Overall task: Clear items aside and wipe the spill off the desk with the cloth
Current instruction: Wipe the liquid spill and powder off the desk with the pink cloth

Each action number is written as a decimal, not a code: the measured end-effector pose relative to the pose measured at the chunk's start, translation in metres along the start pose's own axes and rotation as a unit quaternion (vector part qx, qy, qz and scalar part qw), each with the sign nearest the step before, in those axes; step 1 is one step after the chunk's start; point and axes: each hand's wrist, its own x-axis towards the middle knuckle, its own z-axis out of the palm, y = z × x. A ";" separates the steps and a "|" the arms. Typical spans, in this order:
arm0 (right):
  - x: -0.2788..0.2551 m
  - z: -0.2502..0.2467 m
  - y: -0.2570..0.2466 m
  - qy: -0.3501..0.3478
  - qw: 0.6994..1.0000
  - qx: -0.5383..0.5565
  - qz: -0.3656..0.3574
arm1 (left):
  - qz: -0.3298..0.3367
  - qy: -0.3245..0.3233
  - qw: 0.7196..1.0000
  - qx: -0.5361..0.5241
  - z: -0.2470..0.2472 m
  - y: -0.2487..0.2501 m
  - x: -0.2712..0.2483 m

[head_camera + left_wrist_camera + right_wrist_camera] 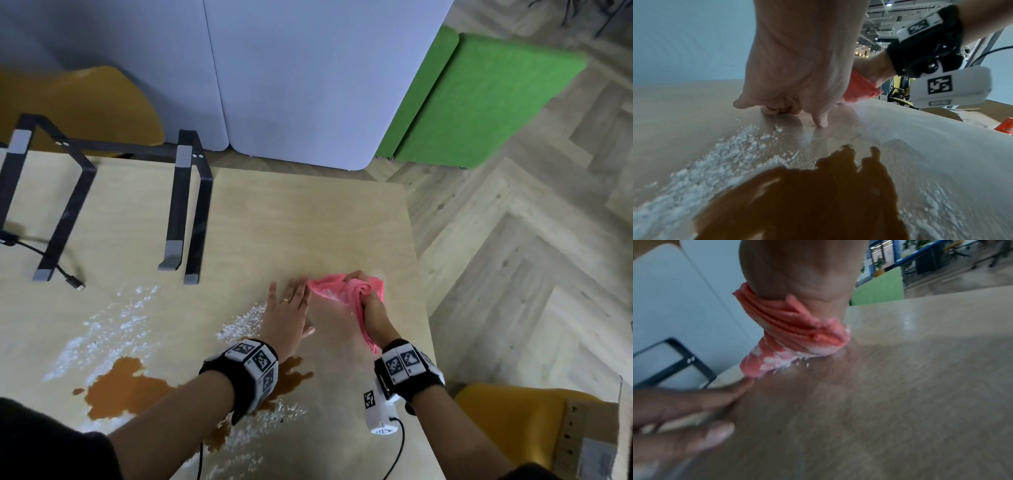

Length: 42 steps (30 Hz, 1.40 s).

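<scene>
My right hand (366, 301) grips a bunched pink cloth (329, 291) near the desk's right edge; the cloth (797, 331) carries white powder on its underside. My left hand (291, 308) lies flat on the wooden desk (274, 222) just left of the cloth, fingers straight, fingertips (821, 123) touching the surface. A brown liquid spill (126, 387) spreads at the near left, partly under my left forearm, and fills the foreground in the left wrist view (807, 194). White powder (102, 325) is scattered around it (731, 154).
A black laptop stand (178, 205) stands at the back left of the desk, with a black cable end (73, 282) beside it. A yellow chair (513, 411) and a cardboard box (596, 442) sit to the right. Grey partitions (291, 68) and a green panel (479, 102) lie beyond.
</scene>
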 end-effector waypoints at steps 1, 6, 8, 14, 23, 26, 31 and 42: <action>-0.004 -0.006 0.003 0.021 1.000 0.016 0.003 | 0.001 0.000 1.000 0.006 0.001 0.000 0.000; -0.005 -0.049 0.002 0.151 0.976 0.158 -0.003 | 0.004 0.002 1.000 0.007 0.002 -0.001 0.000; -0.005 -0.054 -0.010 0.207 0.964 0.162 -0.049 | 0.005 0.008 1.000 0.005 0.004 -0.002 0.000; 0.006 -0.029 0.004 0.209 0.973 -0.083 -0.062 | 0.003 0.003 1.000 0.001 0.005 -0.001 0.003; 0.018 0.002 0.020 0.143 0.959 -0.237 -0.052 | 0.004 0.013 1.000 -0.012 0.006 -0.001 0.002; 0.017 0.004 0.018 0.085 0.961 -0.262 -0.041 | 0.007 0.013 1.000 -0.013 0.005 -0.001 0.002; 0.011 -0.001 0.020 0.017 0.982 -0.184 -0.043 | 0.011 0.024 1.000 -0.005 0.004 -0.002 0.001; -0.048 -0.006 0.032 0.029 0.997 -0.062 -0.028 | 0.011 0.011 1.000 0.011 0.000 -0.001 -0.001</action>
